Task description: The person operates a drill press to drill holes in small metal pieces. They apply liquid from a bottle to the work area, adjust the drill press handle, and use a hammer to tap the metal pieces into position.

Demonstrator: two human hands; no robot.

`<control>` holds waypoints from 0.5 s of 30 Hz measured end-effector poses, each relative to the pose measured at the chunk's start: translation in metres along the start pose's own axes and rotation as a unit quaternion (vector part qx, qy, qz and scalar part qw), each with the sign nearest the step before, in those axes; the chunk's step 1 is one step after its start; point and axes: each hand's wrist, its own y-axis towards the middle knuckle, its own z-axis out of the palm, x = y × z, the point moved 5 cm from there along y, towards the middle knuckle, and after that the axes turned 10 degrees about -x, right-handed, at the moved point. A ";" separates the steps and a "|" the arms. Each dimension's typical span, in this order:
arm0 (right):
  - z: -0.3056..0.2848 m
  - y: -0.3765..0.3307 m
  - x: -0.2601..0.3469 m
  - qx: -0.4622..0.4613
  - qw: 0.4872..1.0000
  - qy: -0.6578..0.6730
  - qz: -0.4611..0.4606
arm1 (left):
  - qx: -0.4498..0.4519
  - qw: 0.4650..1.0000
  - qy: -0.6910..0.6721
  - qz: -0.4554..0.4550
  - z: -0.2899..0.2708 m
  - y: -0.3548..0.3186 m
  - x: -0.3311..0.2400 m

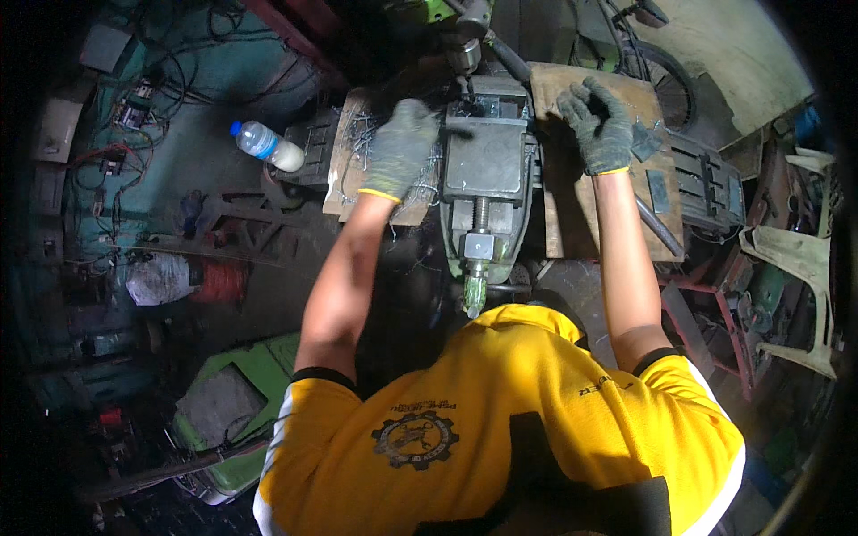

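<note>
A grey machine vise (483,165) stands in front of me under a drill chuck (465,59) with a bit in it. My left hand (399,150), in a grey glove with a yellow cuff, is smeared by motion beside the vise, above a wooden board (338,183) strewn with metal shavings (361,134). A dark blurred streak shows by its fingers; I cannot tell what it is. On the other side, my gloved right hand (597,129) hovers over a wooden board (559,210), fingers bent and apart, with nothing visible in them. Small dark metal plates (659,189) lie near it.
A water bottle with a blue cap (270,147) lies at the left. A dark metal bar (660,230) rests on the right board, beside the slotted machine table (706,183). Cables (165,80) hang at far left; a bicycle wheel (666,85) stands behind.
</note>
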 end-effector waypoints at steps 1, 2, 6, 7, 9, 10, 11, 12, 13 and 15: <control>-0.003 0.009 -0.005 0.007 0.996 -0.085 0.013 | 0.036 0.997 0.056 -0.034 -0.002 0.007 0.026; -0.008 0.016 -0.012 0.003 0.985 -0.170 0.024 | 0.025 0.996 0.086 -0.020 -0.006 0.014 0.046; -0.009 0.042 -0.045 0.167 0.831 -0.525 -0.067 | 0.186 0.931 0.308 0.053 0.021 0.020 0.114; -0.008 0.045 -0.054 0.219 0.810 -0.537 -0.087 | 0.161 0.963 0.214 0.016 0.022 0.028 0.125; 0.007 0.052 -0.062 0.292 0.680 -0.616 -0.270 | 0.175 0.978 0.031 -0.112 0.026 0.037 0.147; 0.006 0.061 -0.066 0.247 0.707 -0.617 -0.241 | 0.133 0.984 0.113 -0.032 0.024 0.043 0.145; 0.003 0.066 -0.068 0.200 0.714 -0.634 -0.219 | 0.140 0.979 0.146 0.001 0.025 0.045 0.145; 0.008 0.066 -0.072 0.209 0.680 -0.659 -0.245 | 0.174 0.968 0.178 -0.013 0.027 0.045 0.147; 0.008 0.065 -0.077 0.220 0.683 -0.664 -0.208 | 0.189 0.958 0.213 -0.029 0.028 0.044 0.149; 0.011 0.060 -0.086 0.234 0.679 -0.679 -0.150 | 0.083 0.980 0.162 -0.083 0.017 0.047 0.147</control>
